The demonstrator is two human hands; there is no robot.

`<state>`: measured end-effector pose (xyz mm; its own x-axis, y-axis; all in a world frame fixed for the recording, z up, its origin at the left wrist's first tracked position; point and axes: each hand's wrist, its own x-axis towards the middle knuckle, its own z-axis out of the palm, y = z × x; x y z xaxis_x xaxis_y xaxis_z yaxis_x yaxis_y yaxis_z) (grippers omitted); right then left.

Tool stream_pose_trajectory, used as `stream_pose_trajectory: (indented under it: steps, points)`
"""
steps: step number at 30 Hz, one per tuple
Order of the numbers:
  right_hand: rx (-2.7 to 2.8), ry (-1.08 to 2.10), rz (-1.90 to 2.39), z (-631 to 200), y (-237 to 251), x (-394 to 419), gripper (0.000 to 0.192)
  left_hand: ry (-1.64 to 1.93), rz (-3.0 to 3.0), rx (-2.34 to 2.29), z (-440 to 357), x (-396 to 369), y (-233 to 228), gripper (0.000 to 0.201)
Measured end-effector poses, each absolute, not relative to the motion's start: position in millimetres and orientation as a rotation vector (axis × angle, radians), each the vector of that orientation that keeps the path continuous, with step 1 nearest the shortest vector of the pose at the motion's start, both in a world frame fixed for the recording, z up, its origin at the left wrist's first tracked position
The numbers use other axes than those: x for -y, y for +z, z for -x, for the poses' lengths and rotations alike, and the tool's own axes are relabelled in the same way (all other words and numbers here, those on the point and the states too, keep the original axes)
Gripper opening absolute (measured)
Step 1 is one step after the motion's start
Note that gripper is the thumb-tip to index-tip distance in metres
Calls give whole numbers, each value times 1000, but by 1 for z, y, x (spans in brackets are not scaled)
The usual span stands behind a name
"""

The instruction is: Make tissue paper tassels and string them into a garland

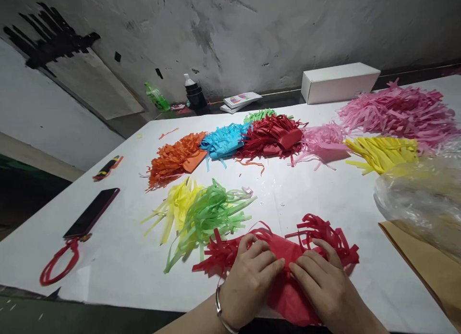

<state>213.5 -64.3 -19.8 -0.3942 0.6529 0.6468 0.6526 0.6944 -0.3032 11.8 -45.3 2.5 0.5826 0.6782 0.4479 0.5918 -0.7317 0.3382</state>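
Note:
Both my hands are on red fringed tissue paper (288, 247) at the table's front edge. Its cut strips fan out to the left and right, while the uncut middle lies between my hands. My left hand (252, 276), with a metal bangle at the wrist, has its fingers curled and pressed on the paper. My right hand (320, 281) mirrors it, fingers bent, thumb and fingertips pinching the paper near the centre. Just beyond lie a green tissue tassel (212, 209) and a yellow one (180, 204).
Further back are orange (176, 161), blue (226, 141), dark red (273, 138) and pink fringe bundles (399, 110). A phone with a red strap (93, 211) and a cutter (108, 168) lie left. Clear plastic (421, 194), brown card (425, 262) and a white box (340, 84) are right.

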Motion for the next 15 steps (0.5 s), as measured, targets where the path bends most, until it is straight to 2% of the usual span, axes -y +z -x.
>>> stream_pose_trajectory:
  steps: [3,5,9,12,15]
  points:
    - [2087,-115,1011,-217,-14,59,26,849,-2792,-805,-18,52,1,24]
    - [2015,-169,1030,-222,-9,56,24,713,-2871,-614,-20,52,-3,26]
    - [1778,-250,1163,-248,0,55,20,178,-2837,-848,-17,41,-24,75]
    - [1436,-369,1327,-285,3,62,13,-1,-2746,-922,-8,27,-45,71]
    - [1066,-369,1433,-336,2,79,13,149,-2708,-828,-5,9,-54,66]
